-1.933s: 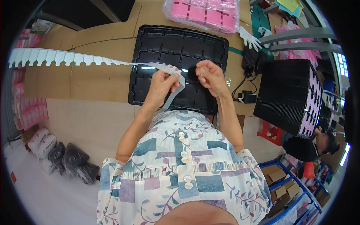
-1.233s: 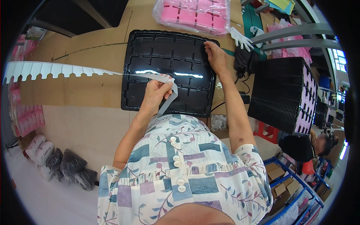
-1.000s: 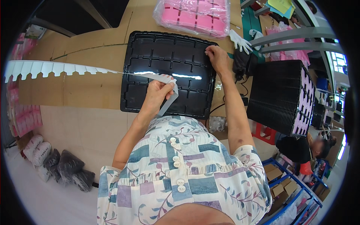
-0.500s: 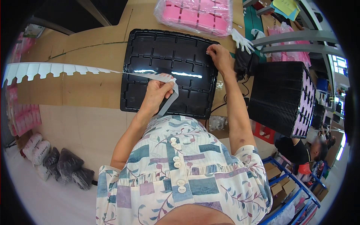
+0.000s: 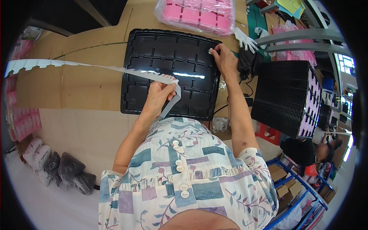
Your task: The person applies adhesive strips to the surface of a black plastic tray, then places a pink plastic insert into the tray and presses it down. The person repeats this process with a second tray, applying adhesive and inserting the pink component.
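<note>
A black plastic tray (image 5: 161, 57) with many shallow compartments lies on the brown cardboard-covered table (image 5: 76, 92). My left hand (image 5: 158, 96) is closed on a long white toothed strip (image 5: 69, 65) that runs from the tray's middle out to the far left. My right hand (image 5: 224, 57) rests at the tray's far right corner, its fingertips pinching a small white piece (image 5: 211, 50) over a compartment there.
A clear bag of pink blocks (image 5: 195, 15) lies beyond the tray. White gloves (image 5: 245, 38) lie to the right of it. A tall stack of black trays (image 5: 287, 96) stands at the right. Dark bagged bundles (image 5: 65, 172) lie on the floor at lower left.
My right hand went from beside my left hand near the tray's near edge to the tray's far right corner. The left hand kept its grip on the strip.
</note>
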`<state>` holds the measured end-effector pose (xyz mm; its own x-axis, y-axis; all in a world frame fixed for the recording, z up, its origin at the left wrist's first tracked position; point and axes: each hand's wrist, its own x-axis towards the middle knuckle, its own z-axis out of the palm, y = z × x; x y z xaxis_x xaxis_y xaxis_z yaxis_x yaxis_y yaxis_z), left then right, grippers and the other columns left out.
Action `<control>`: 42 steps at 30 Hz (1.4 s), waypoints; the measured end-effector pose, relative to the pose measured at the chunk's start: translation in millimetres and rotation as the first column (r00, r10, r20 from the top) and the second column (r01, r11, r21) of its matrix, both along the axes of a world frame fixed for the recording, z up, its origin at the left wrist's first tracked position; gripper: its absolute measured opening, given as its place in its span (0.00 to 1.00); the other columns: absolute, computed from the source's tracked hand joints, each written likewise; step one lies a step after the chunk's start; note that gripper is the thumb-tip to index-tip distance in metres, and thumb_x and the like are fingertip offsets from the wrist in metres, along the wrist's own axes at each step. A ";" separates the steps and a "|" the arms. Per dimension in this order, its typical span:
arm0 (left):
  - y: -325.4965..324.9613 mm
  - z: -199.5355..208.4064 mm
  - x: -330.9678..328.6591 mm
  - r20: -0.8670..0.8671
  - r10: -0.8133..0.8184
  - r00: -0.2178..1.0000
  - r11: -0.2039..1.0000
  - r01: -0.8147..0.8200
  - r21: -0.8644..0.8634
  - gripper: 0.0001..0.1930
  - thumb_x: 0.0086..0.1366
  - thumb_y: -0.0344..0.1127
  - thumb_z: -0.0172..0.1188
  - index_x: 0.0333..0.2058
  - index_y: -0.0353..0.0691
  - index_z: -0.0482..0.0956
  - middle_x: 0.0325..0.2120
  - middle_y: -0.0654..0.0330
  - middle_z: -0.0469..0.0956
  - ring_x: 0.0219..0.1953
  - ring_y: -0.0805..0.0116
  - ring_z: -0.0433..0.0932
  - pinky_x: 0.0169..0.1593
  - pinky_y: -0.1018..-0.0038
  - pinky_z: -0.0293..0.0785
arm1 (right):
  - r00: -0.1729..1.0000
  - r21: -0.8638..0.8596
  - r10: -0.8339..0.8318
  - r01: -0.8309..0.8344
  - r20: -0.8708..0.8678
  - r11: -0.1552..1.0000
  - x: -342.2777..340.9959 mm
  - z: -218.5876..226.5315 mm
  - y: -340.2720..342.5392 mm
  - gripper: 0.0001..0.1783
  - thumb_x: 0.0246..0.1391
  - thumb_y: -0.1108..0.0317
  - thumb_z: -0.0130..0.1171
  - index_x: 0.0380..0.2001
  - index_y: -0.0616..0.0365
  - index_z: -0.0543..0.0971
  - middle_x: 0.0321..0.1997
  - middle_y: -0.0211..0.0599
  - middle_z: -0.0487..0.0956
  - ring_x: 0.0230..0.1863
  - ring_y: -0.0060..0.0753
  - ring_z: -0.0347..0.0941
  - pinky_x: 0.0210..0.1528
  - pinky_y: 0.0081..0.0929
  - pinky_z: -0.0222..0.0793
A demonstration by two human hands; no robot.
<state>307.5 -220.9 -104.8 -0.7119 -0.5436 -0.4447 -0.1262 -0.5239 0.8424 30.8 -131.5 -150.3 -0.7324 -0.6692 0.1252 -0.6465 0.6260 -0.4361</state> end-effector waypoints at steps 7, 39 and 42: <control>-1.3 0.6 3.5 0.041 0.000 0.999 1.000 0.001 -0.020 0.07 0.64 0.28 0.59 0.39 0.32 0.80 0.22 0.64 0.76 0.21 0.80 0.68 0.26 0.82 0.62 | 0.993 0.082 0.021 -0.031 0.114 0.996 -15.5 2.0 2.2 0.24 0.44 0.44 0.71 0.31 0.51 0.78 0.27 0.40 0.82 0.35 0.48 0.79 0.38 0.43 0.70; -0.8 -1.0 5.4 0.006 0.043 0.999 0.999 -0.043 -0.028 0.08 0.65 0.30 0.59 0.39 0.31 0.80 0.22 0.64 0.76 0.22 0.81 0.68 0.27 0.82 0.63 | 0.851 0.078 0.450 -0.447 -0.271 0.891 -9.5 -35.5 9.1 0.08 0.57 0.63 0.60 0.34 0.54 0.74 0.31 0.41 0.81 0.29 0.49 0.78 0.32 0.42 0.72; -0.4 -1.7 6.4 -0.006 0.048 0.999 0.999 -0.049 -0.019 0.08 0.65 0.30 0.60 0.40 0.32 0.80 0.23 0.64 0.76 0.22 0.82 0.69 0.26 0.82 0.63 | 0.829 -0.052 0.517 -0.538 -0.213 0.842 3.1 -22.5 24.8 0.07 0.59 0.65 0.58 0.36 0.56 0.74 0.27 0.37 0.77 0.25 0.45 0.76 0.28 0.41 0.70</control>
